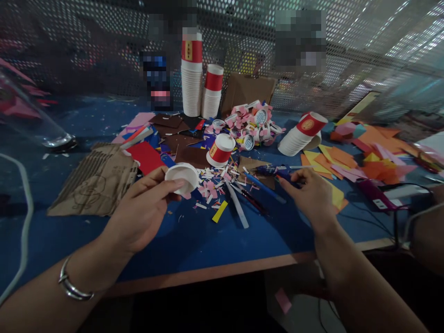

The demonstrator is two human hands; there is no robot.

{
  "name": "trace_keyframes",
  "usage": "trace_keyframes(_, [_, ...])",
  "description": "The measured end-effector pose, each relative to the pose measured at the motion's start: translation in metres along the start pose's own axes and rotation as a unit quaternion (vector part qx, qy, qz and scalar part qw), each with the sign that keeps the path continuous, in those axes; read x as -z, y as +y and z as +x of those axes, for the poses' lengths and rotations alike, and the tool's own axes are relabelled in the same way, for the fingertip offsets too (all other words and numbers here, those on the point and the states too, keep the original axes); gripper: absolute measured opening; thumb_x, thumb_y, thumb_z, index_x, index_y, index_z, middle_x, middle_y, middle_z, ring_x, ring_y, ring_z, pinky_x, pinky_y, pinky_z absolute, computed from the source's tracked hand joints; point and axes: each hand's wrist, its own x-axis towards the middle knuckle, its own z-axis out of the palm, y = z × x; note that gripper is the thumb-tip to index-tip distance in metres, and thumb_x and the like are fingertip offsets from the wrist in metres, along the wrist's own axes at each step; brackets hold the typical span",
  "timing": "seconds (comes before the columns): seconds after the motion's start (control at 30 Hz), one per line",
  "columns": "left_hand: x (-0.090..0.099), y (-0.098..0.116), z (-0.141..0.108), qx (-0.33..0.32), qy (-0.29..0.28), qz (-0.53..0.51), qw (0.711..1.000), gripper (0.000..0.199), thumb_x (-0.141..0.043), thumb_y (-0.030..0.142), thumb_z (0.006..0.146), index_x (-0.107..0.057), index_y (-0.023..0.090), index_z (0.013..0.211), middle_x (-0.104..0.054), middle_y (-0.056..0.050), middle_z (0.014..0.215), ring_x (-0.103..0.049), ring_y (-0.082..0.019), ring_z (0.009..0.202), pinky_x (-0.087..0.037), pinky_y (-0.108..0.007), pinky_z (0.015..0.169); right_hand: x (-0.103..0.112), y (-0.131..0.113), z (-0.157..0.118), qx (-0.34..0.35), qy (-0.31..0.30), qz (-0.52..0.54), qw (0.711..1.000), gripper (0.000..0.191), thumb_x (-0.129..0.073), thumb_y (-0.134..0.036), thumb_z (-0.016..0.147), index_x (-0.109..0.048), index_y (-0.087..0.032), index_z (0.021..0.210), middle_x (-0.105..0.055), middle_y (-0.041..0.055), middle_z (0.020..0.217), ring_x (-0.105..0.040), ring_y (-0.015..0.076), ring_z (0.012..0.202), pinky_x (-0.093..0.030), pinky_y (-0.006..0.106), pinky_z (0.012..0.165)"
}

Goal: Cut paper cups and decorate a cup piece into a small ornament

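Observation:
My left hand [145, 208] is closed around a white paper cup [185, 181], thumb on its rim and the open mouth tilted toward me. To the right, my right hand [312, 192] has its fingers curled together at a dark blue tool [272, 170] with a thin metal part; its exact kind is unclear. Between the hands lie a blue pen [267, 188], a white strip-like tool [237, 206], a yellow paper strip [220, 212] and many paper scraps [208, 189]. Just beyond them, a red-and-white paper cup [222, 150] rests upside down.
Stacked paper cups [192, 88] stand at the back; another stack [298, 135] leans at right. Pink paper-trimmed pieces [251, 122] form a pile. Cardboard [93, 182] lies left, coloured paper [378, 138] right. The blue table's front edge [222, 274] is close to me.

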Motion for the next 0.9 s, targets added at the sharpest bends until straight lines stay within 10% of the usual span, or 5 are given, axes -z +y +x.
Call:
trace_keyframes(0.3, [0.005,0.008,0.007,-0.042,0.08,-0.056,0.994,0.015,-0.078,0.013,0.065,-0.065,0.02,0.067,-0.067,-0.001,0.093,-0.059,-0.017,0.092,-0.047,-0.023,0.064,0.004,-0.028,-0.01,0.189,0.026,-0.072,0.979,0.017,-0.061,-0.039,0.098,-0.064,-0.023,0.096,-0.071,0.0117,0.102,-0.063,0.0323,0.102,-0.046,0.049,0.095])
trace_keyframes(0.53, [0.005,0.007,0.013,-0.037,0.097,-0.063,0.993,0.01,-0.067,0.012,0.075,-0.072,0.021,0.077,-0.069,-0.001,0.092,-0.058,-0.015,0.087,-0.045,-0.022,0.063,-0.012,-0.122,-0.017,0.386,-0.195,0.051,0.9,0.017,-0.053,-0.023,0.105,-0.07,-0.02,0.099,-0.074,0.0121,0.099,-0.065,0.0276,0.095,-0.05,0.042,0.087])
trace_keyframes(0.9, [0.006,0.005,0.014,-0.016,0.08,-0.056,0.995,0.006,-0.073,0.015,0.069,-0.073,0.019,0.074,-0.067,-0.002,0.087,-0.059,-0.016,0.087,-0.045,-0.022,0.064,-0.053,-0.15,-0.001,0.38,-0.307,-0.021,0.872,0.01,-0.057,-0.019,0.101,-0.066,-0.015,0.097,-0.069,0.0156,0.1,-0.061,0.0286,0.098,-0.046,0.042,0.089])
